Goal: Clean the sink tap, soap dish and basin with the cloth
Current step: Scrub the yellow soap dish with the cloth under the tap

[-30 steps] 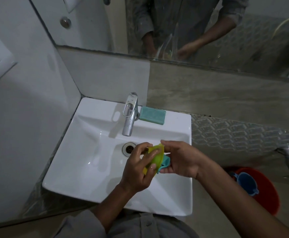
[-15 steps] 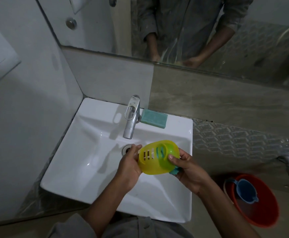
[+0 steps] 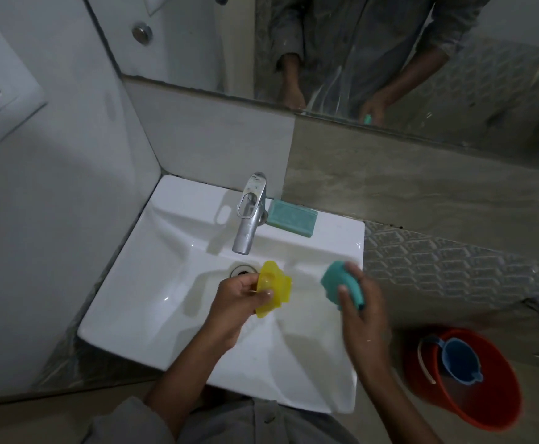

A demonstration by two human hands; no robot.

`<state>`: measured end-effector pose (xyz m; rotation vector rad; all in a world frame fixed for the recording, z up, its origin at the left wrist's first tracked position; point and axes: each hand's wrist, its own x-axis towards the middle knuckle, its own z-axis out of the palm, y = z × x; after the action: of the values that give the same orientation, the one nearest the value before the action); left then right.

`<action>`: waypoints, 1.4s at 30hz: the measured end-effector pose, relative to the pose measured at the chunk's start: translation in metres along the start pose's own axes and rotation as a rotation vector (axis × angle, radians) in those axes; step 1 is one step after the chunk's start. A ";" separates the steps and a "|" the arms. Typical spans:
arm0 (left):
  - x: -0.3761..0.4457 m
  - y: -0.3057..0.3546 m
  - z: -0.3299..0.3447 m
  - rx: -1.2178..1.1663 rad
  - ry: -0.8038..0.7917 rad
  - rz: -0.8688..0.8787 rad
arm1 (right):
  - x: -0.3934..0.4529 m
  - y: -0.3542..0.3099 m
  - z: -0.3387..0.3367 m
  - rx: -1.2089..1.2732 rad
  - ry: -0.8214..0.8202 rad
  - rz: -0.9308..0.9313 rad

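While hands hold soap dish [image 3: 274,288] and cloth [image 3: 341,285], soap [image 3: 292,217] flanks tap [image 3: 249,216].

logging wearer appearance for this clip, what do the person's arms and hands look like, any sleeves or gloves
Both hands are bare: no gloves, rings or watch show on the left hand or the right hand. The forearms are bare too. A grey sleeve is pushed up near the left elbow; the right arm's sleeve is out of view. The right hand is a little blurred.

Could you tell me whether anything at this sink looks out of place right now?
Only the soap bar: it lies bare on the basin ledge beside the tap, because the left hand holds its yellow soap dish over the bowl.
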<state>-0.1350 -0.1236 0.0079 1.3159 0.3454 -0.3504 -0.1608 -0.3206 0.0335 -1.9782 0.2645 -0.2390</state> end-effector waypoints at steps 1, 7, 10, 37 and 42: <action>-0.001 0.000 0.008 0.045 -0.005 0.045 | -0.009 -0.005 0.015 -0.063 -0.147 -0.081; -0.006 0.004 0.018 0.228 0.009 0.173 | -0.009 -0.010 0.050 -0.016 -0.591 -0.033; -0.012 0.002 0.016 0.233 0.016 0.172 | -0.011 -0.011 0.049 -0.122 -0.562 -0.129; -0.022 0.012 0.018 0.564 0.007 0.454 | -0.007 -0.025 0.045 -0.109 -0.618 -0.002; -0.024 0.010 0.020 0.558 -0.102 0.591 | 0.045 -0.017 0.042 0.325 -0.671 0.502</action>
<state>-0.1511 -0.1393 0.0316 1.8613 -0.2550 -0.0037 -0.1044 -0.2904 0.0343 -1.5074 0.2518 0.6564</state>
